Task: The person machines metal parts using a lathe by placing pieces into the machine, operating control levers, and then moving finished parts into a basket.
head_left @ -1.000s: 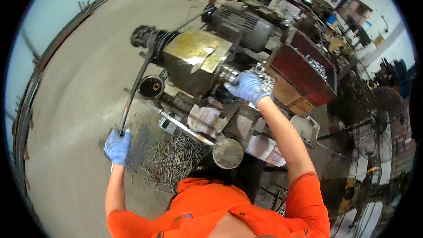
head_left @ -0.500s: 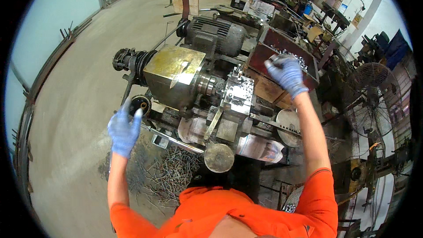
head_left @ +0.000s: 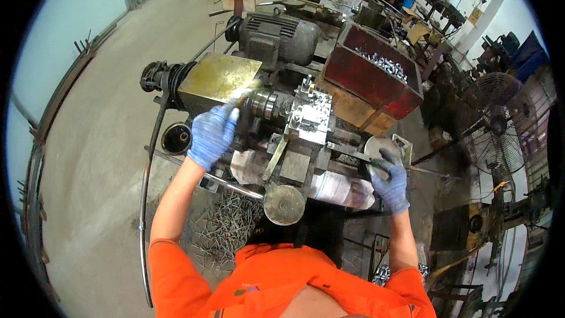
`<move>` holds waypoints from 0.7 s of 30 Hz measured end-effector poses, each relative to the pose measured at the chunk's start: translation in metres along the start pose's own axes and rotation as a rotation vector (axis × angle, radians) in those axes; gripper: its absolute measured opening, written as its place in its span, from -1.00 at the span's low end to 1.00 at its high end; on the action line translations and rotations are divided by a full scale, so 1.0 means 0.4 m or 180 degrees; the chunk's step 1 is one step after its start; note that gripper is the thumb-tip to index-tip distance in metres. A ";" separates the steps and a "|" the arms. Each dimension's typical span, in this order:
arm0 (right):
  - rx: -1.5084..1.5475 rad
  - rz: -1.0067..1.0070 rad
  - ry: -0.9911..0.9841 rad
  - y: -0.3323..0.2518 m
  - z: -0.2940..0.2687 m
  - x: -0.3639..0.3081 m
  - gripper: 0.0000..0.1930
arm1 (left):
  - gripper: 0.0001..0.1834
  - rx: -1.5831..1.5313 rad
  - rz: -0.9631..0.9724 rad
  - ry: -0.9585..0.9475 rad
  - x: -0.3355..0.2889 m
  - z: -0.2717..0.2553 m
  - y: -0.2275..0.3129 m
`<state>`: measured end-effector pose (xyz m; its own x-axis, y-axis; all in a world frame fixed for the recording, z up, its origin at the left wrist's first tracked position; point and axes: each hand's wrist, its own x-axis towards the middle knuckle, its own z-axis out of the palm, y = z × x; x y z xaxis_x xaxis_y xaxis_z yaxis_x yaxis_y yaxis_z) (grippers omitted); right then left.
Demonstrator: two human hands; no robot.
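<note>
My left hand [head_left: 213,135], in a blue knit glove, reaches over the front of the lathe headstock [head_left: 220,76]. Its forefinger and thumb stretch toward the metal chuck [head_left: 263,105]; the fingertips are slightly smeared, and no held thing shows. Right of the chuck sits the tool slide [head_left: 311,116], scattered with chips. At the right end of the machine, my right hand [head_left: 389,185], gloved alike with dark-stained fingertips, has thumb and fingers apart. It is beside a round plate [head_left: 376,144] and close to a long flat bar [head_left: 353,154].
A dark red box [head_left: 374,85] of small metal parts stands behind the slide. An electric motor [head_left: 276,35] sits behind the headstock. A long pipe [head_left: 145,212] slants down at left. Metal shavings [head_left: 226,229] cover the floor, and a caged fan [head_left: 497,123] stands at right.
My left hand has moved right and up, from the small wheel to the headstock front. My right hand has left the red box and come down toward the round plate.
</note>
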<state>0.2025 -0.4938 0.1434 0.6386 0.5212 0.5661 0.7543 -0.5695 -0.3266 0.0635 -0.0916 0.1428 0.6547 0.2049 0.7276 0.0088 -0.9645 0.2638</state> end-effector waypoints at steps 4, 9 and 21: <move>0.0174 0.0591 -0.0054 0.036 -0.022 -0.090 -0.82 | -0.73 -0.0222 0.0047 -0.0458 -0.018 0.035 0.114; 0.0338 0.0854 -0.0034 0.023 -0.054 -0.100 -0.80 | -0.75 -0.0282 -0.0128 -0.0473 -0.023 0.154 0.127; 0.0247 0.1091 0.0159 0.100 -0.078 -0.179 -0.80 | -0.79 -0.0146 0.0016 0.0544 0.008 -0.006 0.069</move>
<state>0.1822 -0.5738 0.1134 0.8499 0.2754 0.4493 0.5080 -0.6550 -0.5594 0.0640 -0.1173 0.1539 0.5165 0.2291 0.8250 -0.0313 -0.9578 0.2856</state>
